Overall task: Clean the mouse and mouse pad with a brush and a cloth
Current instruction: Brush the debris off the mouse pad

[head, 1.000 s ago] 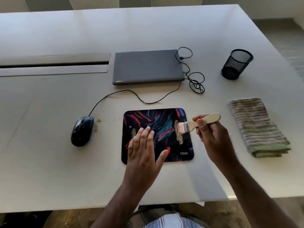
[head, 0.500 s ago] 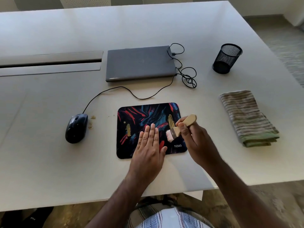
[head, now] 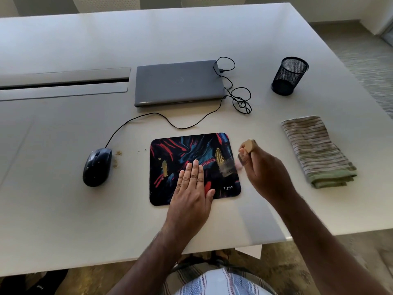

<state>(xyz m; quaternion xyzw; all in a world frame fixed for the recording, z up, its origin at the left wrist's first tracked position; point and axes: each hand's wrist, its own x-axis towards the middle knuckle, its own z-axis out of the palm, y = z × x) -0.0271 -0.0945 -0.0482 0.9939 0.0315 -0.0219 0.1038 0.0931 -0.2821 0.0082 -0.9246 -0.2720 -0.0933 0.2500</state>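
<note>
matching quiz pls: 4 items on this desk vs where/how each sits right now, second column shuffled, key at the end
Things:
1. mouse
2. striped cloth
3. mesh pen cup
4. laptop

Places or states:
A. closed, at the far side of the mouse pad
B. folded, lying to the right of the right hand
C. upright at the far right of the table
D. left of the pad, crumbs beside it

Pairs: 1-D, 2-B, 3-C, 4-A
</note>
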